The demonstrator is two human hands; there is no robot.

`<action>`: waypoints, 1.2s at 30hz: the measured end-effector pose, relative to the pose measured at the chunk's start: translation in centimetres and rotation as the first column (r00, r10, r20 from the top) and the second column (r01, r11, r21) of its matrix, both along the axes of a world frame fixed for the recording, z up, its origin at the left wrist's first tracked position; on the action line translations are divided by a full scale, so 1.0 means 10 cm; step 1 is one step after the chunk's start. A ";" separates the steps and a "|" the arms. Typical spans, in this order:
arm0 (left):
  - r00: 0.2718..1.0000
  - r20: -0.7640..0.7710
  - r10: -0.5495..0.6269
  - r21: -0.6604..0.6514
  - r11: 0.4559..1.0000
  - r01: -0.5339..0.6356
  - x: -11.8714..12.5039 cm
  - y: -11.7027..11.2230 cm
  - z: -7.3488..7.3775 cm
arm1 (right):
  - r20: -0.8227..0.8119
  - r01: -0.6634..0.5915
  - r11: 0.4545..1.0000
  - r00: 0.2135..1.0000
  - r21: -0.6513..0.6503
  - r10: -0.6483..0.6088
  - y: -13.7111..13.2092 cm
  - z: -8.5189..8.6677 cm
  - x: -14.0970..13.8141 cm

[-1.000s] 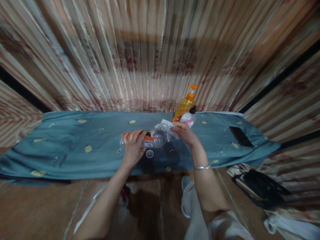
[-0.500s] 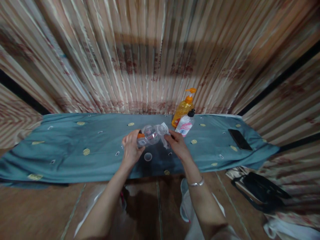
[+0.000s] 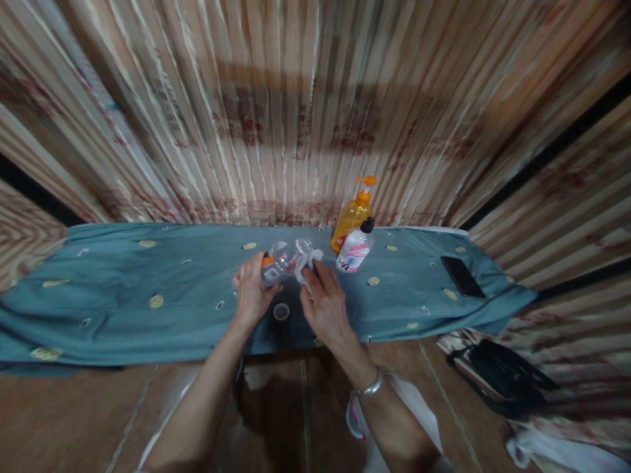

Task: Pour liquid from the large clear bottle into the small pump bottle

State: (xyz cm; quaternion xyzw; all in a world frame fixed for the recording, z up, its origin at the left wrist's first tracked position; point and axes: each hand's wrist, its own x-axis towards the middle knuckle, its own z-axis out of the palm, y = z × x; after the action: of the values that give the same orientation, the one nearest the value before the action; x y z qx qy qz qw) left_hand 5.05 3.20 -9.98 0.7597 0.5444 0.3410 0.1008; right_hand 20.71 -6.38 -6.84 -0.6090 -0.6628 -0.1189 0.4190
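My left hand (image 3: 251,292) is closed around a clear plastic bottle with an orange label (image 3: 276,264), held tilted above the blue cloth (image 3: 148,295). My right hand (image 3: 323,302) pinches a crumpled white tissue (image 3: 306,259) against the bottle's open end. A small clear bottle cap (image 3: 280,311) lies on the cloth just below and between my hands.
An orange pump bottle (image 3: 351,215) and a white bottle with a black cap (image 3: 355,248) stand at the back right by the striped curtain. A black phone (image 3: 460,276) lies near the cloth's right end. A black bag (image 3: 503,378) sits on the floor at the right.
The bottle has tilted up and shifted left. My right hand has come in closer to it with the tissue. The view has drifted slightly.
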 end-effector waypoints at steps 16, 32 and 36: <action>0.975 -0.163 -0.154 0.188 0.965 0.184 -0.26 -0.11 -0.05 | 0.101 -0.123 0.992 0.987 0.002 0.123 0.03 0.28 0.07; 0.989 0.144 -0.024 0.090 0.996 0.011 -0.45 -0.08 -0.09 | -0.371 -0.080 0.949 0.928 -0.306 -0.041 0.22 -0.14 0.80; 0.970 0.245 -0.001 0.050 0.999 -0.012 -0.47 -0.08 -0.12 | -0.279 -0.046 0.948 0.959 -0.316 -0.047 0.20 -0.49 0.72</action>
State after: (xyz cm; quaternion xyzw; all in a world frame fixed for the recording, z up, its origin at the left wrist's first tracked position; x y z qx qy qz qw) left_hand 0.35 2.40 -11.18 0.7126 0.5211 0.4462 0.1469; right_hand 27.91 -4.34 -11.69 -0.6797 -0.6063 0.0782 0.4054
